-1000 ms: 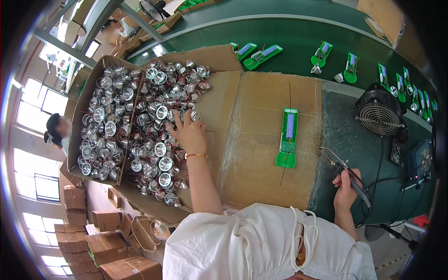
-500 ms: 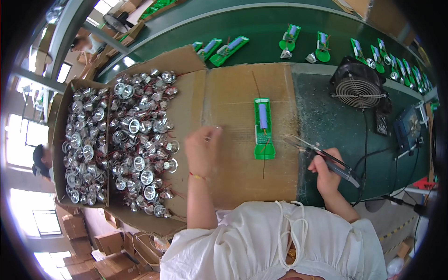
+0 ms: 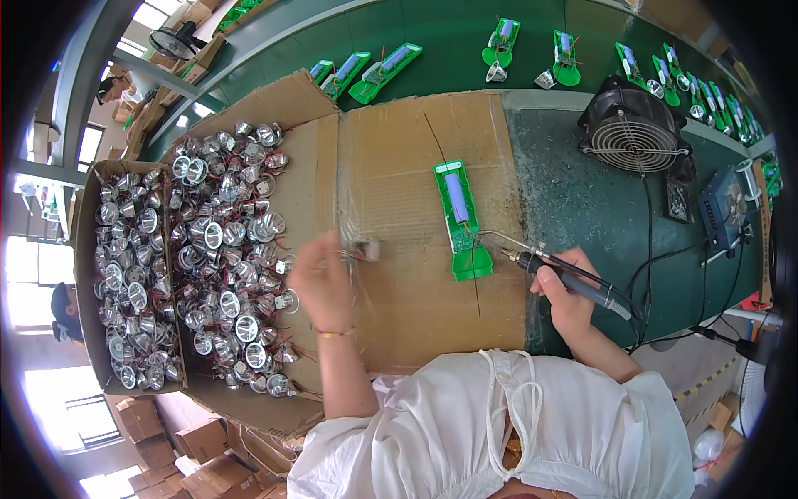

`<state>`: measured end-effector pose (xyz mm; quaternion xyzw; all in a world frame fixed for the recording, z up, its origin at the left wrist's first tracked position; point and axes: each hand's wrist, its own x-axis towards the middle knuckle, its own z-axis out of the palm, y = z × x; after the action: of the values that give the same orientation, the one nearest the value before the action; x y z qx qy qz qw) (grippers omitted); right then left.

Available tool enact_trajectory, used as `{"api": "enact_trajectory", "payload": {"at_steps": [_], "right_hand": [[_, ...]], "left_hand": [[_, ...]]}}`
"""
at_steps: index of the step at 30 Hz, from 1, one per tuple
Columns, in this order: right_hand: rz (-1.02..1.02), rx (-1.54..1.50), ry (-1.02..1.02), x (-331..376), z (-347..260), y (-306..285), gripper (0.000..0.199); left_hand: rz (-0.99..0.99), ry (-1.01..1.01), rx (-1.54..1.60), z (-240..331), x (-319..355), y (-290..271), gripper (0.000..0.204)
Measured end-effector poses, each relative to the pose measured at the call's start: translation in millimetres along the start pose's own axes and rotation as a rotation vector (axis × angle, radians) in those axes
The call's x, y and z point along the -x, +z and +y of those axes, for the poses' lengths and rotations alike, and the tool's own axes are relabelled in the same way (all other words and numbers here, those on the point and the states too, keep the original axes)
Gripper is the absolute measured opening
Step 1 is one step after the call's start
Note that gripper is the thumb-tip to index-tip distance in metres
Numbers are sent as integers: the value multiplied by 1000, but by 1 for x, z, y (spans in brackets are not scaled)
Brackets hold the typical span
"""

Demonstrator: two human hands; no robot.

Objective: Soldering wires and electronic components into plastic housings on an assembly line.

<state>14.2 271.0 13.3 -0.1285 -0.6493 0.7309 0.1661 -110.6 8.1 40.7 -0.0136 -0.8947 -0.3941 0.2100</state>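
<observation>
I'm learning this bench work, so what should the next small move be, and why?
Probably bring the blurred silvery piece beside the left hand over to the nearest green housing. The right hand holds a soldering iron pointed at that housing, and some housings farther back have silvery cups beside them, while this one has none.

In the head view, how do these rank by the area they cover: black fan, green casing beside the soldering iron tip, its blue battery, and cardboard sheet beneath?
Largest to smallest:
1. Cardboard sheet
2. Black fan
3. Green casing
4. Blue battery
</observation>
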Motion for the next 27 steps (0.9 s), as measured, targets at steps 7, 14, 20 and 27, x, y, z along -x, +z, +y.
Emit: {"api": "enact_trajectory", "payload": {"at_steps": [7,14,20,27], "right_hand": [[-7,2,2,2,-1,-3,13],[-15,8,9,4,-1,0,15],[-14,86,-14,2,2,2,15],[10,18,31,-2,5,8,15]], "left_hand": [[-102,303,-127,29,9,-3,8],[-606,-401,367,44,50,29,15],[-544,-42,240,43,54,52,14],[-604,-40,226,52,48,57,16]]}}
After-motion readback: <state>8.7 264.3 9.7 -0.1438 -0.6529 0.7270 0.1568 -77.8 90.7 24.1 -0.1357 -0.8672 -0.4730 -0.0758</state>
